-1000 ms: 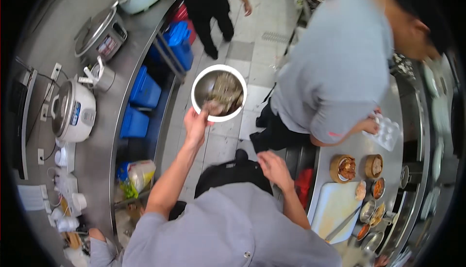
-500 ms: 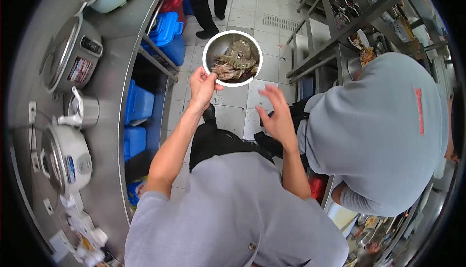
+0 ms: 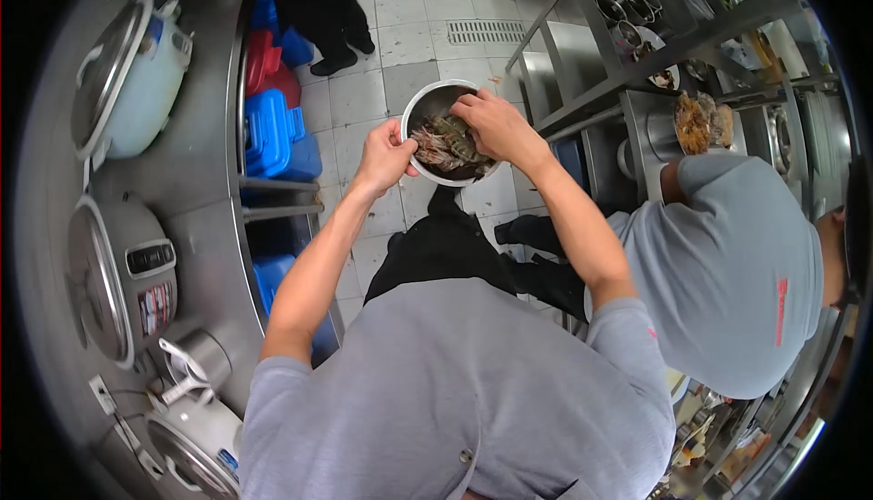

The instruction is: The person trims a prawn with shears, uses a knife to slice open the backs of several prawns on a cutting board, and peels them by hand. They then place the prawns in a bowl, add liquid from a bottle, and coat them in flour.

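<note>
A round metal bowl (image 3: pixel 406 127) is held out in front of me, above the tiled floor. Large raw prawns (image 3: pixel 444 145) lie inside it, striped shells and pale legs showing. My left hand (image 3: pixel 386 156) pinches the bowl's left rim between thumb and fingers. Over the opposite rim reaches my right hand (image 3: pixel 496 127), its fingers curled down onto the prawns at that side. The right fingertips are partly hidden among the shells.
Rice cookers (image 3: pixel 150 268) and a small saucepan (image 3: pixel 202 359) line the steel counter on the left. Lidded blue bins (image 3: pixel 273 136) sit beneath it. One person in black (image 3: pixel 314 0) stands ahead; a co-worker in grey (image 3: pixel 727 255) bends at my right beside steel shelving (image 3: pixel 627 73).
My right hand has moved from beside the bowl into it, onto the prawns. The person ahead and the counter have shifted in view, and that person's arm now reaches over the counter.
</note>
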`<state>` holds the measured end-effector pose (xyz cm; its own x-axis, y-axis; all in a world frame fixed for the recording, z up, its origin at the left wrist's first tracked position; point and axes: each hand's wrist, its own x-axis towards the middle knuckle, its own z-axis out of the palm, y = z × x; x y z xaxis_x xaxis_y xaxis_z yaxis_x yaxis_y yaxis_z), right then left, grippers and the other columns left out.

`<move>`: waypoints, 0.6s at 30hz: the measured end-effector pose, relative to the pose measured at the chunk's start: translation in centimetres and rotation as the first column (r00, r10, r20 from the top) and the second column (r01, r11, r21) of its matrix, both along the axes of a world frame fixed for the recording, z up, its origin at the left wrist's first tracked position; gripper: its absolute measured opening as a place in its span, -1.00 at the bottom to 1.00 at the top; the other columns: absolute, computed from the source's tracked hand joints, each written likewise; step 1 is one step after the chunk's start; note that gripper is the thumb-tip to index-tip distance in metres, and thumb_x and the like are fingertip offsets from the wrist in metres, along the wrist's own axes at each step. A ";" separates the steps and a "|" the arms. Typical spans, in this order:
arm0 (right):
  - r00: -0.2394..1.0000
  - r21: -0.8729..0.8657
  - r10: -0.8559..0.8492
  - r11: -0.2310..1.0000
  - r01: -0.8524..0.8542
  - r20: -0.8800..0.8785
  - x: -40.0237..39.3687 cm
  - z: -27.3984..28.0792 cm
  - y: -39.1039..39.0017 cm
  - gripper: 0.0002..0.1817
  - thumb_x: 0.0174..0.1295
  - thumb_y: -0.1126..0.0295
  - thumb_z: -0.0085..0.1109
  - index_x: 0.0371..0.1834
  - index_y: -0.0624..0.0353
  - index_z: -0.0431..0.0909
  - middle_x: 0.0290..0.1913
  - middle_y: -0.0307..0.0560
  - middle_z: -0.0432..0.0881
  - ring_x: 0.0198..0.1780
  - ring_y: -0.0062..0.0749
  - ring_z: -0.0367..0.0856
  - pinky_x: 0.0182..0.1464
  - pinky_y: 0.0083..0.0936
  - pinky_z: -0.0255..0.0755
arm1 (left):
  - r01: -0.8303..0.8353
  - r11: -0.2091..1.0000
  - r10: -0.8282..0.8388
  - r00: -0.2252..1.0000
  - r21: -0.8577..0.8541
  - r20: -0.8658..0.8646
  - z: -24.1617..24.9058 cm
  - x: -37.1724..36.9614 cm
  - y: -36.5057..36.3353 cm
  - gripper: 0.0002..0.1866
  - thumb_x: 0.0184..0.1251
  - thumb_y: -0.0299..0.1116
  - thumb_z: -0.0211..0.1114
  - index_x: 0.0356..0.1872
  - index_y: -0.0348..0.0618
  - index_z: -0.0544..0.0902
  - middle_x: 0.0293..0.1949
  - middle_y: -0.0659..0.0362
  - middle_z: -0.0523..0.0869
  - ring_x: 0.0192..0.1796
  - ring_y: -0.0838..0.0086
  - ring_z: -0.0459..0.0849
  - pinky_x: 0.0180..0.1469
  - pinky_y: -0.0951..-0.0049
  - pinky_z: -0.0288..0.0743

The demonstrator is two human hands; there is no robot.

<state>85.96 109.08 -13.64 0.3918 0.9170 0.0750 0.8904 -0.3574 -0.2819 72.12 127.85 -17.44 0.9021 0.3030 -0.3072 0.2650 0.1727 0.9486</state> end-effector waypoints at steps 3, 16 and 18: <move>0.973 -0.030 0.038 0.999 -0.032 0.229 5.9 -1.8 2.0 -0.66 -0.07 0.58 0.31 -0.14 0.15 0.64 -0.12 -0.14 0.65 0.00 -0.18 0.61 0.01 -0.28 0.55 | 0.067 0.997 -0.067 0.998 0.030 0.006 -1.4 6.5 2.5 -0.87 0.29 -0.60 0.21 -0.42 -0.20 0.45 -0.50 0.24 0.57 -0.56 0.58 0.59 -0.61 0.53 0.57; 0.936 0.031 -0.322 0.946 0.321 0.140 31.9 3.9 6.1 -0.67 0.01 0.33 0.45 -0.22 0.21 0.55 -0.22 0.04 0.62 -0.07 -0.02 0.65 -0.10 -0.18 0.59 | 0.037 0.999 -0.035 0.998 0.031 -0.042 -0.8 33.9 7.4 -0.83 0.29 -0.58 0.21 -0.45 -0.18 0.41 -0.51 0.22 0.55 -0.55 0.55 0.63 -0.61 0.51 0.59; 0.943 0.080 -0.329 0.942 0.325 0.049 33.5 4.2 6.2 -0.66 0.08 0.28 0.45 -0.19 0.21 0.54 -0.19 0.02 0.61 -0.05 -0.03 0.64 -0.07 -0.18 0.58 | 0.013 1.000 -0.013 1.000 0.018 -0.022 -1.5 38.1 8.3 -0.84 0.26 -0.59 0.22 -0.44 -0.17 0.41 -0.50 0.22 0.55 -0.56 0.56 0.60 -0.60 0.53 0.59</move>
